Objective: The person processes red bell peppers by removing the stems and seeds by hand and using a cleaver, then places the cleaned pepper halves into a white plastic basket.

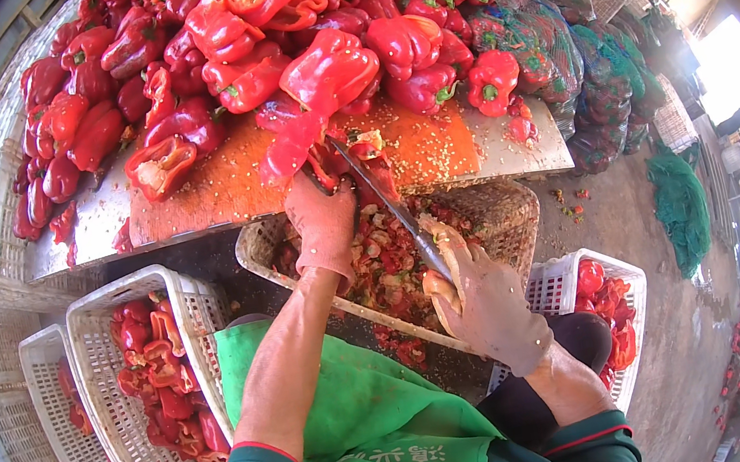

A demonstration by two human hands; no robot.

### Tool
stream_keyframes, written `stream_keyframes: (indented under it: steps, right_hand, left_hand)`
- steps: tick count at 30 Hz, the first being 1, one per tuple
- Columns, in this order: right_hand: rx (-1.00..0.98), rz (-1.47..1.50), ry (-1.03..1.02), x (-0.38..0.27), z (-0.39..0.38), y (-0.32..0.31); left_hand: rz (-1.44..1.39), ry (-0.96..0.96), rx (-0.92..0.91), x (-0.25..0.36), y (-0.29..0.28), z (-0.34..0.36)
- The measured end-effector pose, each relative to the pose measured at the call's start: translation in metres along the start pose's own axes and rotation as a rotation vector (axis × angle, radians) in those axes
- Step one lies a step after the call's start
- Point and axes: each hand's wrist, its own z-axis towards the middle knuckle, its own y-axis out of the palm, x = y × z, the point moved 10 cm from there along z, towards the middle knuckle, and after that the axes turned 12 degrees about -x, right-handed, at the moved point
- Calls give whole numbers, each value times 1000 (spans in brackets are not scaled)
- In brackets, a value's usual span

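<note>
My left hand, in a pinkish glove, is closed round a cut red bell pepper at the near edge of the worktop. My right hand, in a pale soiled glove, grips a knife. Its long dark blade slants up and left, with the tip against the pepper beside my left fingers; how deep it goes I cannot tell. Under both hands stands a crate of pepper cores and scraps. An orange cutting board strewn with seeds lies beyond.
Whole red peppers are heaped over the worktop. A white crate at left and another crate at right hold cut peppers. Stuffed net sacks stand at the far right, with a green net on the floor. Stacked crates line the left.
</note>
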Motion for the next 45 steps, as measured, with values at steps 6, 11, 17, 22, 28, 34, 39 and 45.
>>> stream_keyframes:
  steps: [6,11,17,22,28,34,39,45]
  right_hand:
    - [36,-108,1,3,26,11]
    - [104,-120,-38,16,38,22]
    - [-32,1066,194,64,13,3]
    - [404,754,25,95,-23,-56]
    - [641,-138,433,191,-36,-70]
    - [386,-163,709,255,-5,-45]
    - [398,-123,622,246,39,-43]
    - [602,-270,202,161,49,-89]
  left_hand:
    - [-31,28,-2,3,2,-3]
    - [-176,19,-1,-7,-6,-8]
    - [-786,-22,-129,-25,-8,-8]
    - [-883,11,-180,-14,-13,-9]
    - [-788,243,-407,22,0,-26]
    - [-1310,-68,-543,15,30,-32]
    - [-1283,-130,-584,11,41,-37]
    - [-1129,-117,-703,25,44,-47]
